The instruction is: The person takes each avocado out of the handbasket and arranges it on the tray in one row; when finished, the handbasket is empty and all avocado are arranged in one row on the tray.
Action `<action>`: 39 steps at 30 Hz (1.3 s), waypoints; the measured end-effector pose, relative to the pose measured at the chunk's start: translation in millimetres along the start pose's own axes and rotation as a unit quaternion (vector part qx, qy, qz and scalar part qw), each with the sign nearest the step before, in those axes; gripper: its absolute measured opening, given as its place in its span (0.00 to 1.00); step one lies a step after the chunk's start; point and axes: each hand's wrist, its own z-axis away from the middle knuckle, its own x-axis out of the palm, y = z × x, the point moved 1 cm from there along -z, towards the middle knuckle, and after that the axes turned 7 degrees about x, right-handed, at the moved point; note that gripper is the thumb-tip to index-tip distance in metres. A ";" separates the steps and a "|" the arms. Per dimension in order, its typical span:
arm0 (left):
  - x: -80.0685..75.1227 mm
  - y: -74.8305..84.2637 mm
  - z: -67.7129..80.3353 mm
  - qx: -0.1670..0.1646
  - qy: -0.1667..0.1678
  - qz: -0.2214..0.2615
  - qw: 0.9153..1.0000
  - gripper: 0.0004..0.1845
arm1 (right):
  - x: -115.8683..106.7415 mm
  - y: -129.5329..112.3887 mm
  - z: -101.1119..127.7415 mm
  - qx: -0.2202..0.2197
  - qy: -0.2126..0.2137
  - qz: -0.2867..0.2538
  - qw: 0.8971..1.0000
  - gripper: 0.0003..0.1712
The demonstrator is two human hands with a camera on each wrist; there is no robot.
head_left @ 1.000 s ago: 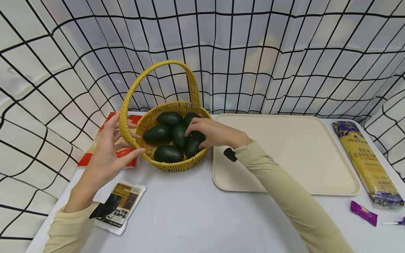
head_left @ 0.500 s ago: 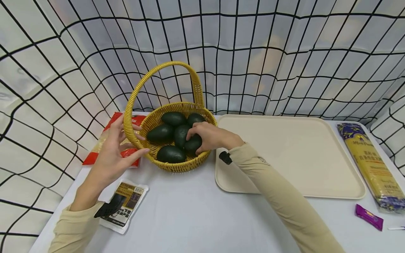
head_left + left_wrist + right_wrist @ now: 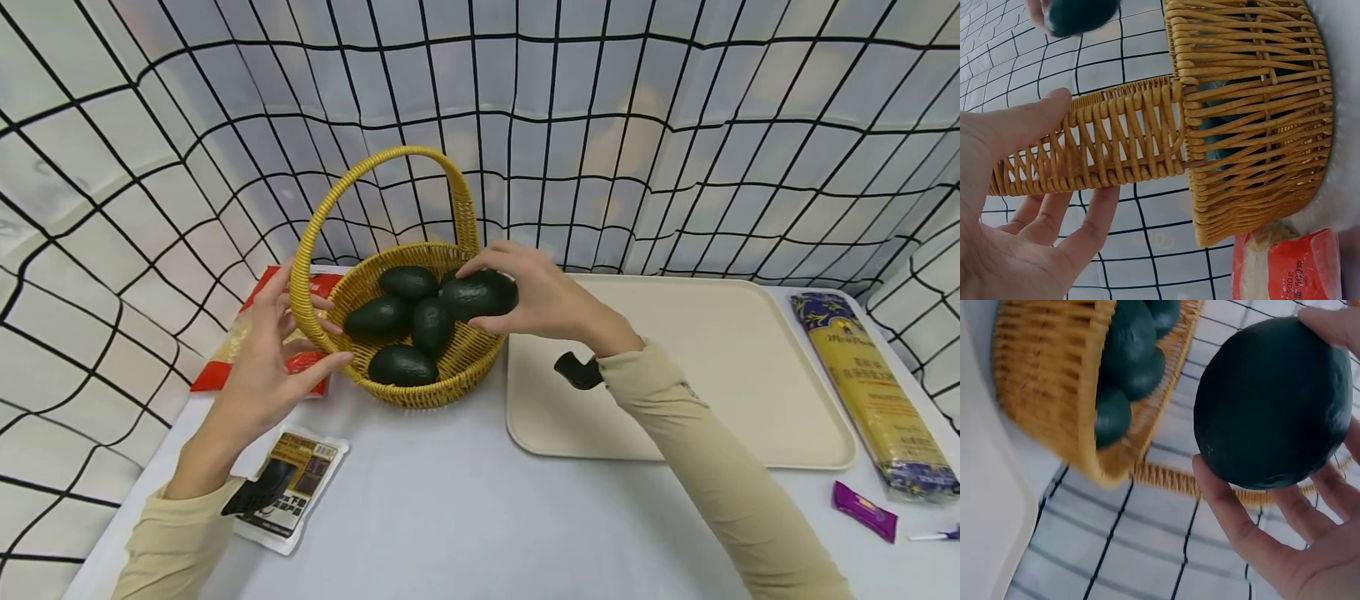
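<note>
A dark green avocado (image 3: 480, 295) is in my right hand (image 3: 551, 292), gripped between thumb and fingers above the right side of the basket. The right wrist view shows the same avocado (image 3: 1272, 403) large, with fingertips round its edge. Several more avocados, such as one at the front (image 3: 402, 366), lie inside the yellow woven basket (image 3: 420, 397). My left hand (image 3: 262, 358) is at the basket's left side, around the foot of its tall handle (image 3: 303, 267). In the left wrist view the handle (image 3: 1116, 137) passes between thumb and fingers.
A beige tray (image 3: 697, 375) lies right of the basket, with a yellow noodle-like packet (image 3: 873, 392) beside it. Near the right edge are a purple wrapped sweet (image 3: 864, 511) and a thin white stick (image 3: 933, 537). A red bag (image 3: 217, 373) and a white pouch (image 3: 315, 475) lie left. Black netting (image 3: 585, 175) surrounds the table.
My right hand has taken hold of an avocado at the basket's right side and lifted it up over the rim. The left hand has stayed at the handle.
</note>
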 end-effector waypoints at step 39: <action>1.2 -5.3 4.2 0.042 -0.018 -0.029 0.999 0.72 | 33.7 66.4 41.2 0.418 -0.005 -0.067 0.906 0.34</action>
